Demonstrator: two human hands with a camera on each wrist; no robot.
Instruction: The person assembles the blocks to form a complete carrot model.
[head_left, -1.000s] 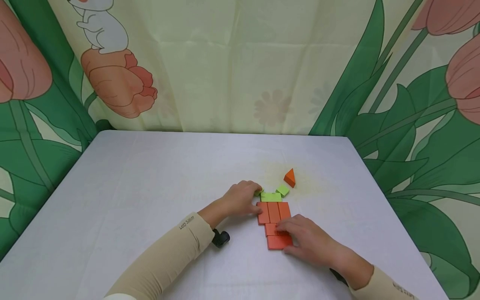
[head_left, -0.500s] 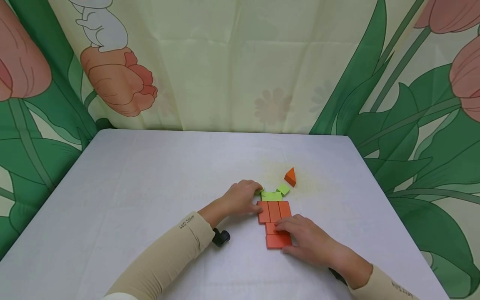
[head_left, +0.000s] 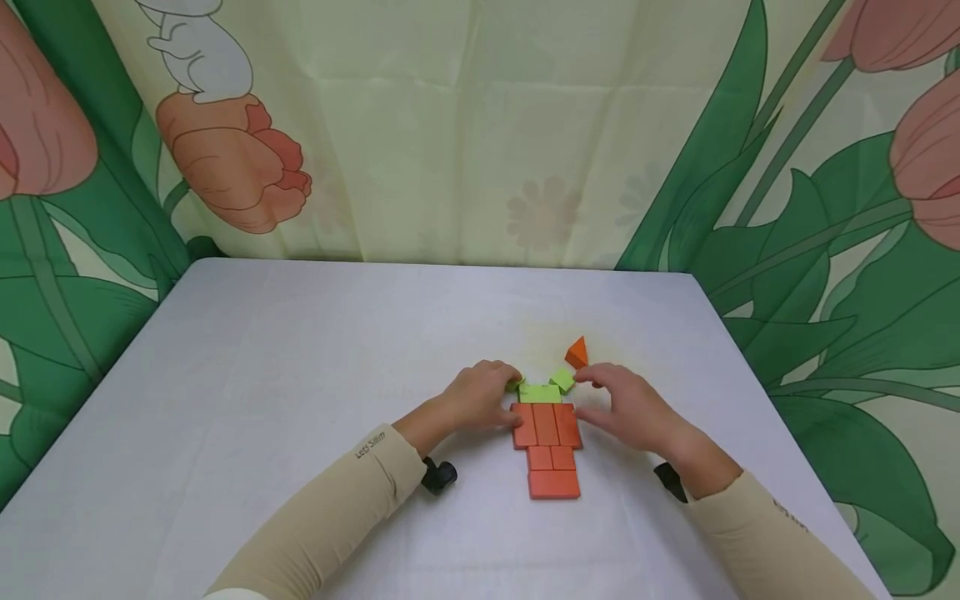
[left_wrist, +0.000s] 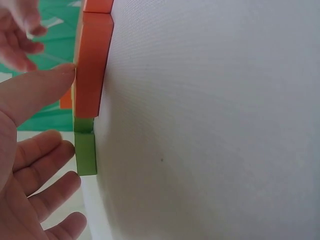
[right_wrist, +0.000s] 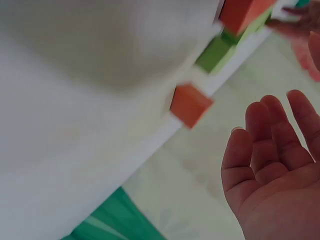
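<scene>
On the white table lies a flat figure of orange-red blocks point(head_left: 546, 425), with a light green block point(head_left: 539, 393) along its far edge. My left hand point(head_left: 480, 398) is at the figure's left side. In the left wrist view its thumb rests at an orange block point(left_wrist: 93, 65), with loosely extended fingertips at a small green block point(left_wrist: 86, 154). My right hand point(head_left: 637, 408) is at the right side, fingertips close by a tilted green block point(head_left: 562, 381) and thumb near the upper orange row. It holds nothing. An orange triangular block point(head_left: 577, 353) stands just beyond those fingertips.
The white tabletop point(head_left: 300, 358) spreads wide to the left of the figure. Behind the table hangs a cloth point(head_left: 480, 142) printed with tulips and a rabbit. A black wrist camera point(head_left: 439, 477) sits under the left cuff.
My right hand has moved away from the lower orange blocks, up to the tilted green block, uncovering the lower blocks. The left hand has stayed in place.
</scene>
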